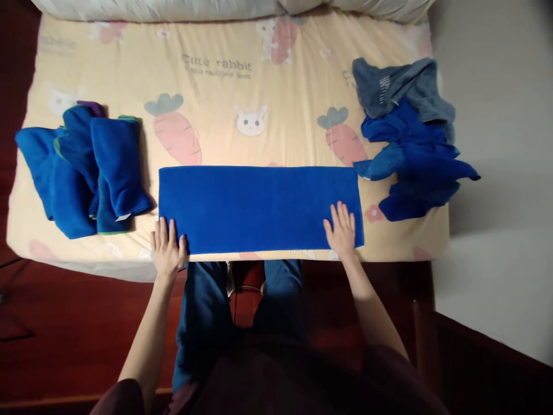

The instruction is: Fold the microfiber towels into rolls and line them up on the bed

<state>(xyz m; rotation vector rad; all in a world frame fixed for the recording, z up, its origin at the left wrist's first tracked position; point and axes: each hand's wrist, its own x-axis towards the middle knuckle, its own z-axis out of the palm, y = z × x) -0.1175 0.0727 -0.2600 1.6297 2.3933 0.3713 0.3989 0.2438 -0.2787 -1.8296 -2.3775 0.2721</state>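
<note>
A blue cloth (259,207) lies flat as a long rectangle along the near edge of the bed. My left hand (168,248) rests at its near left corner, palm down, fingers spread, partly on the cloth and partly on the sheet. On the cloth's right end lies my right hand (342,230), flat with its fingers apart. Neither hand grips anything.
Folded blue towels (73,173) lie at the left of the yellow patterned sheet (224,115). A loose heap of blue cloths (415,167) with a grey one (389,86) on it is at the right. White bedding (173,8) runs along the far edge.
</note>
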